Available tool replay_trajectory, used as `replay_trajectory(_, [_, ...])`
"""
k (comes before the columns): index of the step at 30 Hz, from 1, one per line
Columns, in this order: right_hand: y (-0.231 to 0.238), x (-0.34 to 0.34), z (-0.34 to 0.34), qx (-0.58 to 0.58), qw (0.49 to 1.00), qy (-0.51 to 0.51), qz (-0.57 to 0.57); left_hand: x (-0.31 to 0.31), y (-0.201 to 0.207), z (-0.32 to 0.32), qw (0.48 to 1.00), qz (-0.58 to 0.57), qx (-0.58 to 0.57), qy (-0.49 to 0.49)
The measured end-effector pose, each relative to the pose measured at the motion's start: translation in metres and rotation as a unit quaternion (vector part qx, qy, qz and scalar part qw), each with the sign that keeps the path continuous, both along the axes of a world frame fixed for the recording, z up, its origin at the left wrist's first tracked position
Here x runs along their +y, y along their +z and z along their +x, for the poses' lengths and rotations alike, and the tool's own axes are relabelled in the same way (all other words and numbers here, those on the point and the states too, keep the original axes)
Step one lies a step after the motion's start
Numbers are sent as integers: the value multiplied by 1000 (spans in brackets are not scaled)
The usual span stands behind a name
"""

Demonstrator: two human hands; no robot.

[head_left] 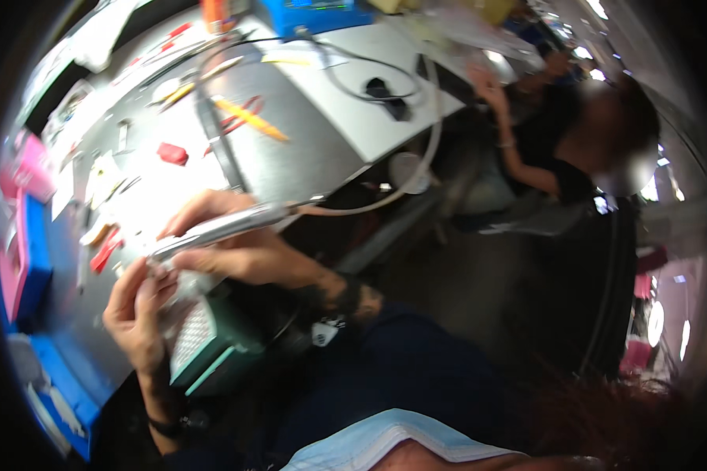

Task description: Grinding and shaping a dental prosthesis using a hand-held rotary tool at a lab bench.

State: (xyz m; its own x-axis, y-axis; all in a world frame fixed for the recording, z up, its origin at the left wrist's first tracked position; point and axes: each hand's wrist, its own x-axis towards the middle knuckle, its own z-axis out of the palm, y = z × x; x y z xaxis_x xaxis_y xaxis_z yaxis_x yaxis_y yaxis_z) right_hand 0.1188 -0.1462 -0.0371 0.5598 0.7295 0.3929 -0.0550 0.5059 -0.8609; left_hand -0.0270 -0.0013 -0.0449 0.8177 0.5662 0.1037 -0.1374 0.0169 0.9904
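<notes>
Pinches a silver handpiece [220, 226] in the right hand [251, 255], just beyond the near green box [223, 334]; bunches the left hand [140, 318] at its tip, cannot tell around what. Sees pink pieces [36, 166] by the left blue bin [36, 267]; cannot read the blurred white tag [324, 331].

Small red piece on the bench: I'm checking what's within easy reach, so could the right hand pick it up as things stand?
Probably not right away: the right hand is busy holding the silver handpiece. Otherwise, the small red piece lies close beyond it, with nothing apparent blocking the way.
</notes>
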Motion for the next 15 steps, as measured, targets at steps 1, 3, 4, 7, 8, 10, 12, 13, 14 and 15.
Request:
replay_trajectory(1, [5, -3, -2, 38, 998, 40, 5, 0, 3, -2, 1000, -5, 7, 0])
replay_trajectory(3, [2, -4, -3, 34, 999, 37, 19, -3, 5, -2, 1000, -10, -4, -9])
replay_trajectory(4, [-1, -7, -2, 26, 999, 27, 12, -4, 2, 0, 1000, -17, -12, -20])
replay_trajectory(7, [-3, -4, -3, 37, 998, 41, 38, 1, -4, -3, 1000, 1, -16, -24])
replay_trajectory(8, [-1, -4, -3, 22, 999, 34, 32, 2, -3, -4, 999, 12, -18, -25])
replay_trajectory(10, [1, -3, -4, 26, 999, 31, 34, 4, -3, -4, 999, 23, -21, -28])
replay_trajectory(12, [0, -1, -5, 34, 998, 34, 27, 3, -3, -4, 999, 22, -18, -23])
replay_trajectory(13, [-1, -2, -5, 44, 998, 38, 21, 3, -2, -3, 1000, 20, -14, -18])
replay_trajectory(14, [-1, -2, -5, 44, 998, 38, 20, 2, -1, -2, 1000, 20, -14, -19])
replay_trajectory(15, [0, -2, -4, 38, 999, 32, 12, 0, 0, -2, 1000, 15, -4, -10])
